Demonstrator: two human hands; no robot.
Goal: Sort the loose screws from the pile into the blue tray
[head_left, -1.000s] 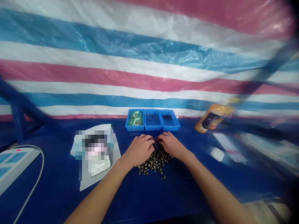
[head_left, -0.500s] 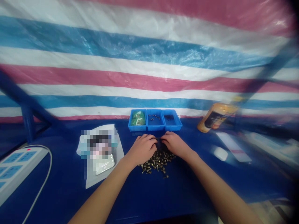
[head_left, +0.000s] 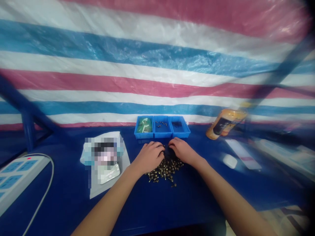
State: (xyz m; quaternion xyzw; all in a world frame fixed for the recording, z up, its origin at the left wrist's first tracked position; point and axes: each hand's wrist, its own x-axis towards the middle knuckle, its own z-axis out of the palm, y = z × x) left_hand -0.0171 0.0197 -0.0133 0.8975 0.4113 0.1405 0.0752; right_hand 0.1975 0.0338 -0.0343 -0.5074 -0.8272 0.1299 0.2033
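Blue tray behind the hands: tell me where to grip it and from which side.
Probably by its two short end walls, from left and right: the blue three-compartment plastic tray is long and narrow with a raised rim, and the pile of brass-coloured screws lies in front of its near side.

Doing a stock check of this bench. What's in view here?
small brass screws: many, brass-coloured, loose pile on the table
plastic bins: three, blue, in a row beyond the pile
jar: one, orange, right of the bins
computer mouse: one, white, right of the pile
power strip: one, white, far left
striped tarp: one, pink, white and blue, behind the table
table: one, dark blue, under everything
left hand: one, curled at the pile
right hand: one, curled at the pile
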